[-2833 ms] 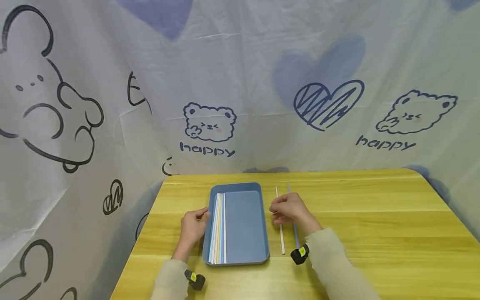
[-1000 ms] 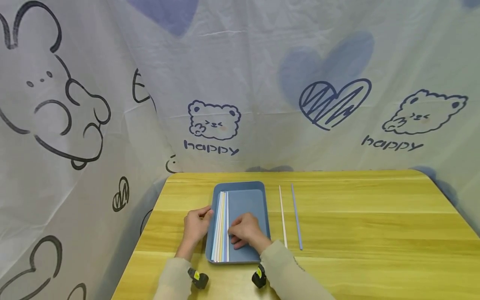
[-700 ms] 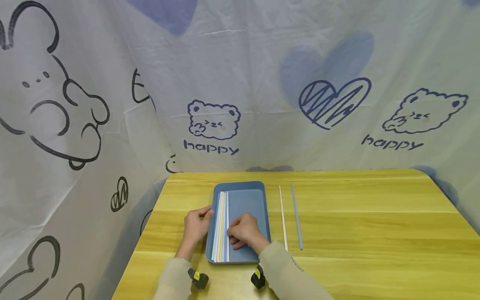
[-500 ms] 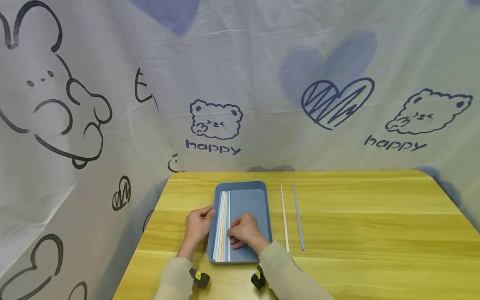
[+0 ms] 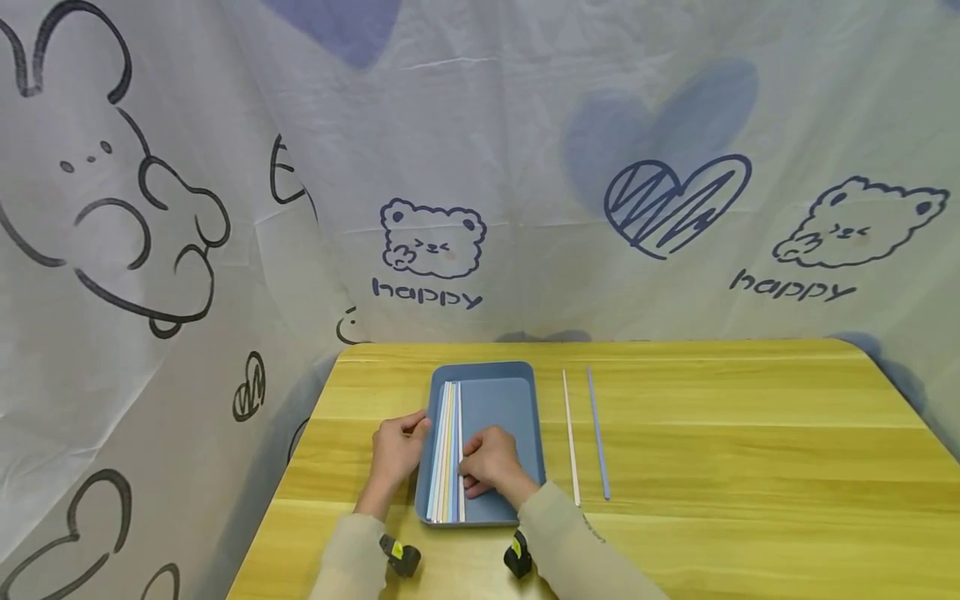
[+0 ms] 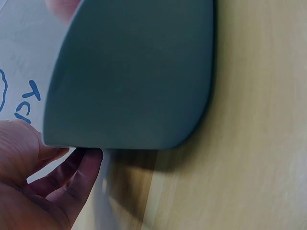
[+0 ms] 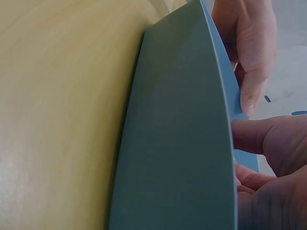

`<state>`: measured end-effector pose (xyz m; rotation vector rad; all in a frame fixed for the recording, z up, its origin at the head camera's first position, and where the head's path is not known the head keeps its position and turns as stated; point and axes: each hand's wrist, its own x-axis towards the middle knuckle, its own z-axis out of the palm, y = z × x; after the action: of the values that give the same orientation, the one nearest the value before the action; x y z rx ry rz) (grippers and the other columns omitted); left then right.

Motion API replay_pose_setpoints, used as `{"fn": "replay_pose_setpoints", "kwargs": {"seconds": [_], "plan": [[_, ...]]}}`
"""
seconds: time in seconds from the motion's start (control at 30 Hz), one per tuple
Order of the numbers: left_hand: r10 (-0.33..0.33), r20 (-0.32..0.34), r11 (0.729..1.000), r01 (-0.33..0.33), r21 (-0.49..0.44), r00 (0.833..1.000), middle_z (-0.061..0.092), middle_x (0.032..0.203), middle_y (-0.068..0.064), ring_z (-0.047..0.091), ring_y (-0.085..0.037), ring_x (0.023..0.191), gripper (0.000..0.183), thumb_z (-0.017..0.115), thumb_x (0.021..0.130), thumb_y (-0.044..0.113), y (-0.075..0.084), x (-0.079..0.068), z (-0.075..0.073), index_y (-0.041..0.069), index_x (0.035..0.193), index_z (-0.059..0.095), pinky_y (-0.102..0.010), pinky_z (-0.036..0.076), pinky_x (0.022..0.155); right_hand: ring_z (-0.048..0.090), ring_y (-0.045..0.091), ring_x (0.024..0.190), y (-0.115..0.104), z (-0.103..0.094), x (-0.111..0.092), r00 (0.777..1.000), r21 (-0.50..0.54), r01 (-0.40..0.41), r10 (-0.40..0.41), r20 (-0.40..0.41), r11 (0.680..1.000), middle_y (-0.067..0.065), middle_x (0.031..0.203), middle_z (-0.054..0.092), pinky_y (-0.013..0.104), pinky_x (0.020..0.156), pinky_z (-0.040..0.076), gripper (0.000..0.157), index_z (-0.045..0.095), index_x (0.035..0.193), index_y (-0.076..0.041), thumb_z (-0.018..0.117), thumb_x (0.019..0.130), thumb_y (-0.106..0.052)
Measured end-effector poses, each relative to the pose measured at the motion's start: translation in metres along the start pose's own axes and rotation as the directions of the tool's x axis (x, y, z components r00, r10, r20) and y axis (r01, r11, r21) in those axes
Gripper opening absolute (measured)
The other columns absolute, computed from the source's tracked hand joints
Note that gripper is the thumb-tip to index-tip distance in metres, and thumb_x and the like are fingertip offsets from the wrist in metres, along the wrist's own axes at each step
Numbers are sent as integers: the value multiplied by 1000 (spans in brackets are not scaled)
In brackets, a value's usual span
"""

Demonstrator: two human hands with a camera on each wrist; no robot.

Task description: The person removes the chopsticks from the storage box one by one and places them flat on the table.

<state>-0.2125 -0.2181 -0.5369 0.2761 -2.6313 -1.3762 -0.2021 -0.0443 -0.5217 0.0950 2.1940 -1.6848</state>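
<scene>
A blue tray lies on the table, with several thin straw-like sticks side by side along its left wall. They are white, yellow and blue. My left hand holds the tray's left rim; the left wrist view has its thumb and fingers against the edge. My right hand is inside the tray, thumb and fingertips pinching the rightmost white stick partway along. From the right wrist camera the tray wall hides that stick, and the right hand shows only in part beyond the wall.
On the table right of the tray lie a white stick and a violet-blue stick, roughly parallel and apart. The wooden table extends far to the right. A printed curtain stands behind and at the left.
My right hand has moved left, from the white stick on the table to the rightmost white stick inside the tray. That stick's near end has shifted slightly right. My left hand stays at the rim.
</scene>
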Motion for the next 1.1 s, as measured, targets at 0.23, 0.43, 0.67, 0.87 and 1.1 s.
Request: {"fn": "replay_pose_setpoints", "kwargs": {"seconds": [0.23,0.43,0.67,0.87,1.1], "plan": [[11,-9,1000,-11,6,1000,77,120,-21,71,-23,93,27,68,103,12,-1,1,0,1,126,75,-25,55,71,61,16,43,0,-2,-1,1000,-21,12,-12,-28,1000,18,60,66,41,49,60,21,62,84,1,76,76,14],[8,-7,1000,-8,2,1000,76,124,-21,72,-25,97,27,67,103,12,-3,1,1,1,126,75,-26,56,73,59,15,39,0,-2,-1,999,-48,26,-28,-42,999,14,55,63,40,47,60,23,60,82,2,76,73,16],[14,-10,1000,-14,-2,1000,77,120,-21,72,-24,94,26,69,103,12,-2,1,1,1,125,75,-25,55,71,60,15,38,-2,-5,-2,999,-103,23,-28,-45,994,10,52,60,39,47,59,21,59,78,0,76,74,12],[8,-13,1000,-8,-13,1000,78,117,-21,71,-23,93,27,70,102,12,-1,1,1,1,125,75,-23,55,71,62,17,39,-4,-8,-1,999,-111,-3,-1,-35,994,10,55,61,37,48,60,21,60,76,-1,78,74,9],[-12,-11,1000,12,-6,1000,77,118,-21,72,-26,96,27,69,103,13,1,-1,0,2,126,75,-26,56,72,61,14,40,-7,-14,-2,1000,-123,-25,23,-21,992,9,57,62,36,50,61,21,59,78,-2,78,76,6]]}}
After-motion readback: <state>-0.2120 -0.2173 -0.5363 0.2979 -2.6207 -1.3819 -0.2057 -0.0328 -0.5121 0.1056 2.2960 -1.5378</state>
